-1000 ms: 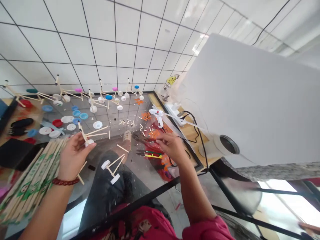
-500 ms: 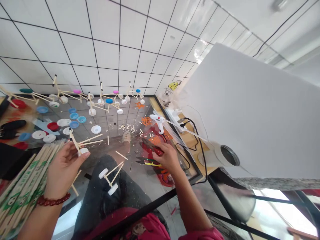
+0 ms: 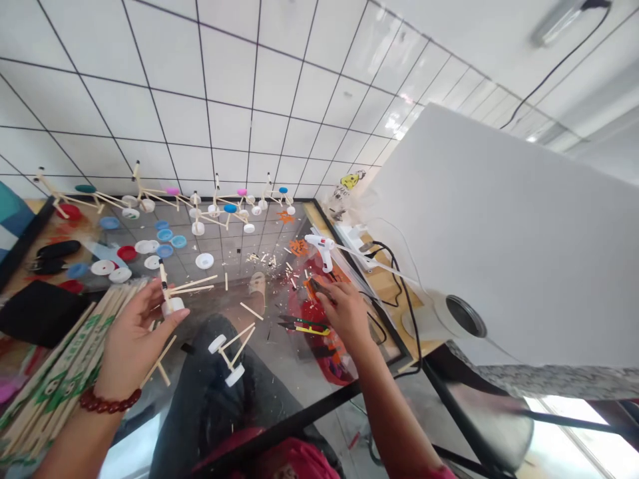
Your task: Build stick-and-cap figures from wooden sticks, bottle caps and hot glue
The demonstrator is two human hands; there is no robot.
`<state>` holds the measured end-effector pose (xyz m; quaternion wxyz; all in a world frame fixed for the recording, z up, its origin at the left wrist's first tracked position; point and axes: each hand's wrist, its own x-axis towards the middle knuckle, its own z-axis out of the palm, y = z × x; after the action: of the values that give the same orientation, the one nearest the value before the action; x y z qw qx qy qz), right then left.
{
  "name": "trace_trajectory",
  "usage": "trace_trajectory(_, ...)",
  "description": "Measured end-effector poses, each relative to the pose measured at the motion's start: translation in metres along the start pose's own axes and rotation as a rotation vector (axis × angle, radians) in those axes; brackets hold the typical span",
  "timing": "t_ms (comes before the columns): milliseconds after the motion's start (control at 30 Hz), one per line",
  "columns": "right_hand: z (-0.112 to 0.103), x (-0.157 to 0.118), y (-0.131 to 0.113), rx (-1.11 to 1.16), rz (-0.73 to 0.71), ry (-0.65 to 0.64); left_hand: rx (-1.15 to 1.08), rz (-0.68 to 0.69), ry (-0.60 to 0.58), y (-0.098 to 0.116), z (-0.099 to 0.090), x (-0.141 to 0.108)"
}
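My left hand (image 3: 142, 329) pinches a small wooden stick frame (image 3: 192, 287) by its white bottle-cap wheel (image 3: 173, 306); a black-tipped stick stands up from it. My right hand (image 3: 343, 313) is closed around a pair of pliers (image 3: 316, 288), whose dark jaws show beyond the fingers while the handles are mostly hidden. Just below that hand lie yellow-and-black thread snips (image 3: 304, 326). Above it rests a white hot glue gun (image 3: 321, 247). Between my hands, a second stick frame (image 3: 230, 359) with two white cap wheels lies on the glass tabletop.
Several finished stick-and-cap models (image 3: 200, 211) stand along the tiled wall. Loose blue caps (image 3: 164, 235), a red cap (image 3: 126, 253) and white caps lie at left, above bundled wooden sticks (image 3: 67, 379). Wood scraps (image 3: 269, 259) litter the middle. Black cables (image 3: 399, 293) run along the right edge.
My right hand has moved slightly up with the pliers, away from the snips. My left hand keeps its hold on the stick frame. The camera view has shifted.
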<state>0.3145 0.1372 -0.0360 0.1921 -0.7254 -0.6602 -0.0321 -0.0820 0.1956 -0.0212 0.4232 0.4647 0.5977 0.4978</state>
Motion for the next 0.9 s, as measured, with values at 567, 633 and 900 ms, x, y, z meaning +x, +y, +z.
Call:
trace_trajectory(567, 0.023, 0.118, -0.063, -0.188, 0.118, -0.401, -0.098, -0.015, -0.056, -0.008, -0.019, -0.006)
trace_trajectory(633, 0.025, 0.13, -0.065, -0.187, 0.134, -0.427, -0.11, -0.006, -0.04, -0.007, -0.019, -0.005)
trace_trajectory(900, 0.022, 0.136, -0.11, -0.109, 0.004, -0.524, -0.179, 0.049, 0.005, -0.012, -0.031, -0.01)
